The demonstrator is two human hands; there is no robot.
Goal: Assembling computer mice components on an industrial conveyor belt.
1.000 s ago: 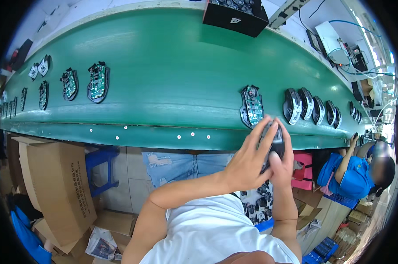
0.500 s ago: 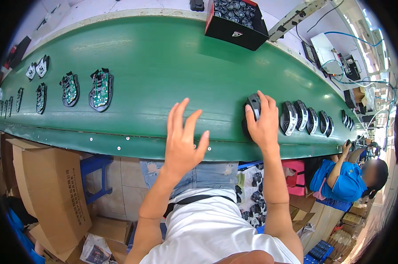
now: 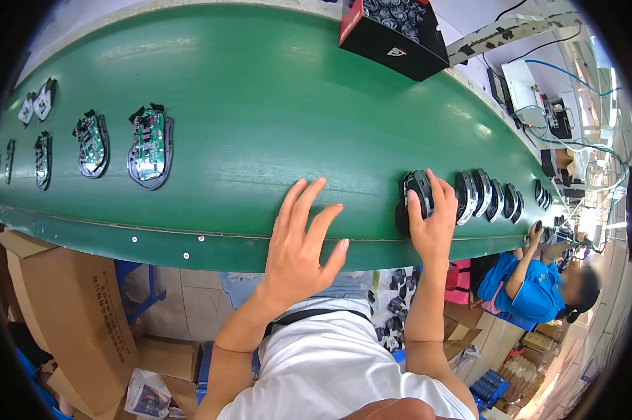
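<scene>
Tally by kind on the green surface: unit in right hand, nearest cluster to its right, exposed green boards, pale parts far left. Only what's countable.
Mouse-shaped unit in the right hand: 1
Dark-and-silver units, nearest cluster: 5, last two overlapping
Units with clearly visible green boards: 3
Pale parts: 2
Total: 11; farther ones, too small to count, excluded.

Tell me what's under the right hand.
A dark computer mouse on the green work surface; its far end and left edge show. The right hand hides much of its right side.
</scene>
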